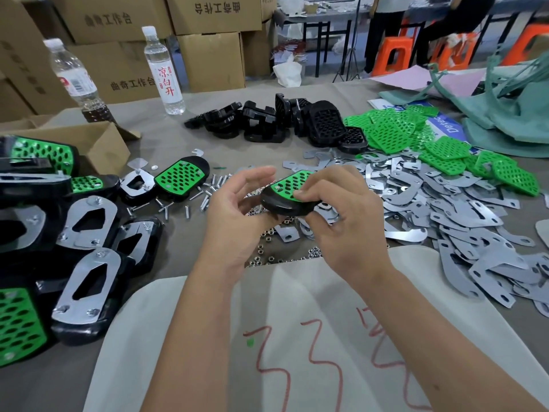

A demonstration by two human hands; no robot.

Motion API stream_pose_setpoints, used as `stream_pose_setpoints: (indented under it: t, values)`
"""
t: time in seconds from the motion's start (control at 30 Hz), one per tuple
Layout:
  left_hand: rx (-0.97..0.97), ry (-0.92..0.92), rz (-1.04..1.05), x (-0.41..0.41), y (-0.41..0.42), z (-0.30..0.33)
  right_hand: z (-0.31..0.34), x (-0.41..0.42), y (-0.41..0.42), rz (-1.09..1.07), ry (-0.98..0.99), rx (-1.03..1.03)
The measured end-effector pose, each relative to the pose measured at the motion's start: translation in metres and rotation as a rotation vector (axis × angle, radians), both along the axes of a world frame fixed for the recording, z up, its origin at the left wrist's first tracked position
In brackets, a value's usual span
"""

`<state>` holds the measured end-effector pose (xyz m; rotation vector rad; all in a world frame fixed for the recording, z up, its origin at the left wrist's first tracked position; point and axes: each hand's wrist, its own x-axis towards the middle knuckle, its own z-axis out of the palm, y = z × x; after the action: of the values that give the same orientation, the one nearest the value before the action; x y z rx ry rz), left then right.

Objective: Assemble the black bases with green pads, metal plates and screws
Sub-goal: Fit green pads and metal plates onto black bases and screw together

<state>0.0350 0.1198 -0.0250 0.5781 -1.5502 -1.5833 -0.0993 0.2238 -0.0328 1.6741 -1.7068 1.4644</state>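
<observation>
Nearest me a pale cloth (297,337) with red scrawl lies over the near edge of the table (178,242), and my forearms reach out across it. My right hand (335,212) grips a black base (282,205) with a green pad (292,182) seated on top, thumb pressing on the pad and fingers curled under the far side; my left hand (237,203) is half open, fingers loosely bent, its palm cupping the base's near-left end. I judge this as the pad-seating step: the pad looks in place, but I cannot tell whether any screws are through it. The next move likely calls for turning the base over, laying a metal plate on its underside and feeding screws from the scatter just left of my hands (205,194), with nuts (267,257) lying loose below them. To the near left sits a stack of finished units (86,233), plates showing. To the right spreads a big heap of metal plates (445,209). Farther off, bare black bases (282,120) pile at centre with loose green pads (416,135) beside them on the right. Two water bottles (163,69) stand at the far left before stacked cardboard boxes (208,40); orange stools (395,55) and a standing person show in the room beyond.
</observation>
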Motion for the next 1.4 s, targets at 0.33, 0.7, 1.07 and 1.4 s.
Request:
stream_pose_setpoints:
  t: [0.33,0.7,1.07,1.4]
  values:
    - [-0.056,0.105,-0.07,0.0,-0.003,0.001,0.003,0.004,0.005,0.007,-0.154,-0.052]
    - [-0.077,-0.017,-0.07,0.008,-0.012,-0.002,0.0,-0.005,0.002,0.254,-0.45,0.048]
    - [0.469,-0.025,-0.022,-0.007,-0.001,0.001,-0.009,-0.012,0.001,-0.065,-0.018,0.013]
    - [0.495,-0.031,0.075,-0.007,-0.004,-0.003,-0.01,-0.01,-0.004,0.074,-0.589,0.006]
